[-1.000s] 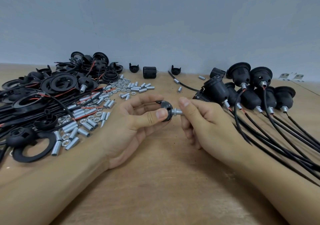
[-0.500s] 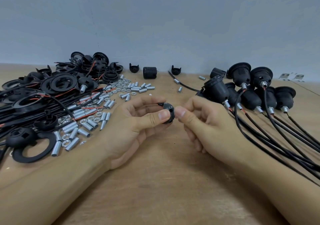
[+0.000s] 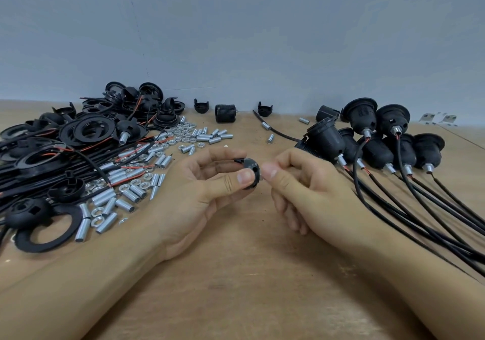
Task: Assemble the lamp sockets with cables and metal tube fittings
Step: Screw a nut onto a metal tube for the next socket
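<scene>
Wooden tabletop [image 3: 236, 282], grey wall behind. Left hand [image 3: 199, 192] pinched black socket cap [image 3: 250, 173] between thumb and fingers, above tabletop centre. Right hand [image 3: 301, 190] grip pinched at cap's right face; tube hidden. Loose metal tubes [image 3: 126, 195] and nuts left, uncountable. Seven assembled sockets [image 3: 378, 143] counted right, cables trailing.

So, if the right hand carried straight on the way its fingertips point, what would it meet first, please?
The right hand points leftward at the black socket cap that the left hand pinches; its fingertips already seem to touch it, probably around a hidden tube.
</scene>
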Motion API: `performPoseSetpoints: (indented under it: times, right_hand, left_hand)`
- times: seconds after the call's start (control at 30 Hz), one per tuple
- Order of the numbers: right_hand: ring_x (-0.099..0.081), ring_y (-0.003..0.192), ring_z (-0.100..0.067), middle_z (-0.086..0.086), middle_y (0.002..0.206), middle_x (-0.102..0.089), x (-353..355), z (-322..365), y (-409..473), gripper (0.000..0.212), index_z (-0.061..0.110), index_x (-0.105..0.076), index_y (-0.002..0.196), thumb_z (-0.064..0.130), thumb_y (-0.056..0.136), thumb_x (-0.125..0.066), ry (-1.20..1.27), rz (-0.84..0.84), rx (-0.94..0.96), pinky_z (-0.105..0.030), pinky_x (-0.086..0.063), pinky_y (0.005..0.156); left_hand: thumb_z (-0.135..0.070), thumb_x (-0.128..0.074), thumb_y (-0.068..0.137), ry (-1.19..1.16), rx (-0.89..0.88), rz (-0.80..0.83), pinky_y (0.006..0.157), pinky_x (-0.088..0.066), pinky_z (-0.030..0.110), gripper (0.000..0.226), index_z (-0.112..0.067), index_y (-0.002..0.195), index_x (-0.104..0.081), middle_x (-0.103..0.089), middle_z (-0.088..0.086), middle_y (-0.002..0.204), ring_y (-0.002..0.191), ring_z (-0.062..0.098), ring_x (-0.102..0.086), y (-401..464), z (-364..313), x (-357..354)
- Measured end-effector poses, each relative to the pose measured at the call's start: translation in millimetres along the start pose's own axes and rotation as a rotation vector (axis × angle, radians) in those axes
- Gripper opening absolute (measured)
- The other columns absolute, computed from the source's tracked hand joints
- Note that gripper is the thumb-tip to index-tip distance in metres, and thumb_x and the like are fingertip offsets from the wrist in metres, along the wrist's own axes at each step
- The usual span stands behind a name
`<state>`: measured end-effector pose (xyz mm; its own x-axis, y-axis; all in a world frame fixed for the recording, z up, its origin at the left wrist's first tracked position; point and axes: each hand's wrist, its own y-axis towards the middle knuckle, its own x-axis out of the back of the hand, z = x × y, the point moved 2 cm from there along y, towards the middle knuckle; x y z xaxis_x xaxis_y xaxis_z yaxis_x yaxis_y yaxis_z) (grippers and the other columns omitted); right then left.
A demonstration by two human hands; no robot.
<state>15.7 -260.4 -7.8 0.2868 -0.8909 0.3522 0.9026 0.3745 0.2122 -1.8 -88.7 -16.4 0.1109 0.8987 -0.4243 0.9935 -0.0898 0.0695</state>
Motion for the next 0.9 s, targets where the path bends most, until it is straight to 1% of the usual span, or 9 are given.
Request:
performPoseSetpoints:
  times: [0.07, 0.23, 0.3, 0.37, 0.43, 0.57, 0.67, 0.77, 0.9]
  right_hand:
    - [-0.047, 0.035, -0.018, -0.004, 0.049, -0.054, -0.2, -3.3, 0.3, 0.036, 0.008, -0.052, 0.077, 0.037, 0.099, -0.052, -0.008, 0.018, -0.005, -0.021, -0.035, 0.038]
    - [-0.037, 0.029, -0.018, -0.008, 0.037, -0.044, -1.8, -3.8, 0.6, 0.061, 0.015, -0.046, 0.055, 0.057, 0.098, -0.038, 0.013, 0.077, -0.122, -0.022, -0.033, 0.037]
    - [-0.047, 0.035, -0.02, -0.008, 0.047, -0.055, -0.7, -4.8, 1.0, 0.058, 0.019, -0.056, 0.062, 0.065, 0.092, -0.039, 0.035, 0.086, -0.13, -0.023, -0.038, 0.037]
    - [-0.053, 0.043, -0.021, -0.005, 0.06, -0.061, -0.9, -5.0, 1.4, 0.04, 0.022, -0.058, 0.078, 0.056, 0.096, -0.047, 0.098, 0.106, -0.091, -0.025, -0.04, 0.038]
    - [-0.054, 0.044, -0.018, -0.002, 0.059, -0.059, -1.8, -5.6, 2.0, 0.029, 0.022, -0.055, 0.076, 0.043, 0.095, -0.05, 0.082, 0.117, -0.047, -0.025, -0.04, 0.037]
    - [-0.041, 0.035, -0.017, -0.005, 0.043, -0.046, -2.9, -9.9, 2.3, 0.047, 0.022, -0.045, 0.057, 0.047, 0.097, -0.042, 0.106, 0.106, -0.093, -0.023, -0.035, 0.038]
    - [-0.038, 0.031, -0.016, -0.007, 0.041, -0.044, -4.5, -9.9, 2.1, 0.054, 0.022, -0.047, 0.053, 0.05, 0.099, -0.043, 0.171, 0.125, -0.147, -0.021, -0.034, 0.038]
    - [-0.048, 0.039, -0.019, -0.007, 0.055, -0.057, -6.3, -7.9, 3.6, 0.045, 0.024, -0.059, 0.065, 0.057, 0.093, -0.048, 0.161, 0.092, -0.101, -0.022, -0.037, 0.036]
    - [-0.048, 0.043, -0.02, -0.004, 0.057, -0.054, -4.7, -7.4, 3.5, 0.038, 0.018, -0.054, 0.071, 0.048, 0.094, -0.049, 0.165, 0.111, -0.051, -0.022, -0.037, 0.035]
  left_hand:
    - [-0.005, -0.082, 0.054, 0.026, -0.015, 0.024, 0.074, -0.058, 0.029, 0.048, -0.004, 0.1, -0.068, -0.073, 0.012, 0.09, 0.083, 0.021, -0.072, -0.9, 1.2, -0.3]
    - [-0.016, -0.092, 0.051, 0.372, -0.245, 0.023, 0.075, -0.056, 0.024, 0.048, -0.009, 0.093, -0.069, -0.074, 0.002, 0.089, 0.08, 0.017, -0.072, -4.5, -5.9, -4.7]
    - [-0.027, -0.083, 0.053, 0.424, -0.283, -0.04, 0.074, -0.057, 0.024, 0.046, -0.008, 0.093, -0.068, -0.074, 0.001, 0.087, 0.079, 0.016, -0.072, -3.4, -7.2, -4.7]
    - [-0.027, -0.079, 0.056, 0.39, -0.273, -0.07, 0.073, -0.058, 0.024, 0.045, -0.006, 0.094, -0.067, -0.074, -0.002, 0.082, 0.077, 0.014, -0.072, -2.3, -6.7, -3.4]
    - [-0.022, -0.078, 0.06, 0.368, -0.262, -0.046, 0.073, -0.058, 0.025, 0.041, -0.005, 0.095, -0.066, -0.073, -0.002, 0.081, 0.077, 0.014, -0.072, -1.7, -6.1, -3.1]
    - [-0.01, -0.091, 0.06, 0.479, -0.339, 0.039, 0.081, -0.056, 0.025, 0.042, -0.014, 0.092, -0.065, -0.074, -0.003, 0.089, 0.087, 0.016, -0.071, -5.3, -6.9, -6.2]
    - [-0.018, -0.088, 0.057, 0.552, -0.392, 0.031, 0.085, -0.056, 0.029, 0.049, -0.025, 0.1, -0.065, -0.071, -0.002, 0.094, 0.092, 0.019, -0.071, -7.5, -7.9, -6.5]
    - [-0.018, -0.082, 0.064, 0.533, -0.38, -0.008, 0.08, -0.056, 0.025, 0.04, -0.024, 0.099, -0.066, -0.072, 0.0, 0.093, 0.087, 0.016, -0.071, -5.7, -8.8, -4.3]
    - [-0.02, -0.081, 0.065, 0.54, -0.362, 0.004, 0.08, -0.054, 0.023, 0.033, -0.025, 0.095, -0.067, -0.071, -0.007, 0.089, 0.085, 0.013, -0.07, -4.4, -8.4, -4.0]
